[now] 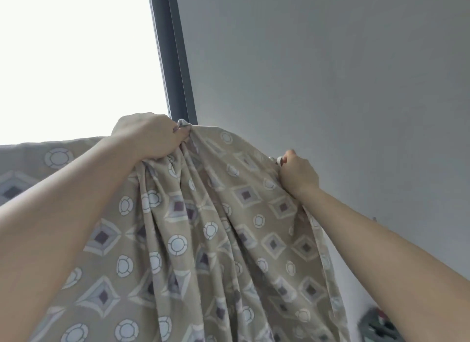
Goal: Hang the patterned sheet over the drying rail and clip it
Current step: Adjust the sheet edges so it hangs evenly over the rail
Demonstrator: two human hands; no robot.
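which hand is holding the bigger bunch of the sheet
The left hand, the higher one by the dark window frame: thick folds of the patterned sheet fan out from its grip. The right hand pinches only an edge.

The sheet [208, 227] runs off the bottom and left edges. What carries it at its top lies under the cloth and cannot be seen. The left hand [150, 138] grips a bunch at the sheet's top, fingertips buried in the folds. The right hand [297, 173] grips the sheet's right edge, its fingertips hidden; a pale bit [279, 161] beside them may be cloth or a clip, unclear. Both forearms are cut off by the frame. Right of the sheet's lower part, a dark thing [379, 327] is blurred and cut off at the bottom. Left of the sheet's top, the window [76, 61] is blown out white.
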